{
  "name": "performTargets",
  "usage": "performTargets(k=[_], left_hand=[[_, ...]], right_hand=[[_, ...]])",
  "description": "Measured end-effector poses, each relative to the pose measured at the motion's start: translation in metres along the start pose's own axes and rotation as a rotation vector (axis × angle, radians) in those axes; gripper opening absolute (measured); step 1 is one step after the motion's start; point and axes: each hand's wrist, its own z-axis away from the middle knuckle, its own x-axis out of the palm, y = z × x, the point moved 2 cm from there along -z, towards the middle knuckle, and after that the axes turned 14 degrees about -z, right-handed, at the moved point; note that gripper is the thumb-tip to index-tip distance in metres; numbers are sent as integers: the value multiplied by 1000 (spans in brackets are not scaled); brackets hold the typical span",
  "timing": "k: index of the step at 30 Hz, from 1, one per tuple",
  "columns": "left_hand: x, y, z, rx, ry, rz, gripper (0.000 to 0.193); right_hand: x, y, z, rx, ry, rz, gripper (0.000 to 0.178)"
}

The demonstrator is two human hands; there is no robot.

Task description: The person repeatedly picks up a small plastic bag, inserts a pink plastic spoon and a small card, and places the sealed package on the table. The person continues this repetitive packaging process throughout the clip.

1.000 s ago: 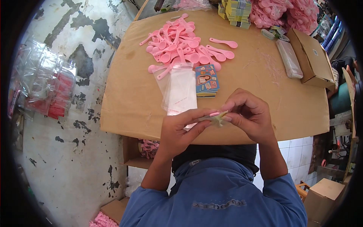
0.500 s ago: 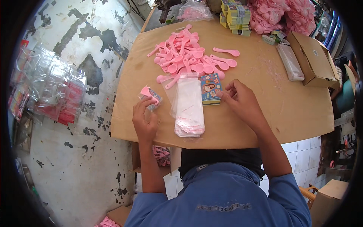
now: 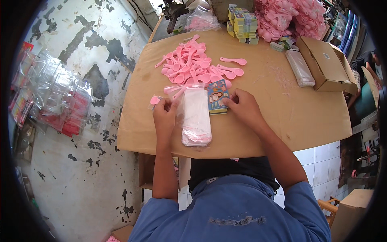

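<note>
Here | left hand at packet, right hand at booklets: grips unclear | bag: pink contents

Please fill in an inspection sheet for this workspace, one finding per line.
Surface: brown table, bare patches visible, pinkish scraps or marks toward the right.
Job's things: loose pink spoons heaped; clear bags stacked nearest the person; blue card stack beside them; bagged spoon to their left.
Clutter: open cardboard box, yellowish bundles, bulk pink spoons at the far edge.
Hands: left hand at the bagged spoon, grip unclear; right hand touching the card stack's edge.
Cables: apparent dark cords, upper left.
Surroundings: flaking pale wall, white floor tiles.
</note>
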Motion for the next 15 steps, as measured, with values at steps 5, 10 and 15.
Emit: performTargets(k=[5, 10, 15], left_hand=[[-1, 2, 8, -36, 46, 637, 20], [-4, 42, 30, -179, -99, 1165, 27], [7, 49, 36, -181, -101, 1239, 40]], right_hand=[[-13, -4, 1, -70, 63, -110, 22], [-17, -23, 31, -126, 124, -345, 10], [-2, -26, 54, 0, -28, -653, 15]])
